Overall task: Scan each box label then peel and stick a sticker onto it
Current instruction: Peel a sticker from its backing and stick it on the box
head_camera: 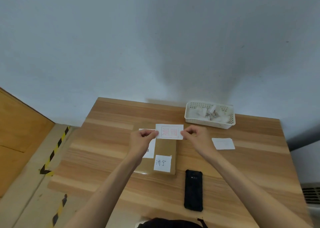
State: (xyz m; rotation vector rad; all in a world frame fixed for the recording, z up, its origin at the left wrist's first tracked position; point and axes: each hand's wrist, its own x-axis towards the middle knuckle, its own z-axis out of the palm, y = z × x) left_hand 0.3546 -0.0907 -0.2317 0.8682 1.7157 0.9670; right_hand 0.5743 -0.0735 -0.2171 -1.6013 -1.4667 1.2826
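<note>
A flat brown cardboard box (165,148) lies on the wooden table (110,151). It carries a white shipping label (150,149) on its left and a white handwritten note (162,163) near its front edge. Above the box's far end I hold a white sticker (169,131) with red characters in a red frame. My left hand (142,139) pinches its left edge and my right hand (197,137) pinches its right edge. A black handheld scanner (193,190) lies on the table to the right of the box.
A white plastic basket (209,114) with crumpled paper backings stands at the back right. A small stack of white stickers (223,143) lies right of my right hand. The table's left edge drops to a floor marked with yellow-black tape (57,146).
</note>
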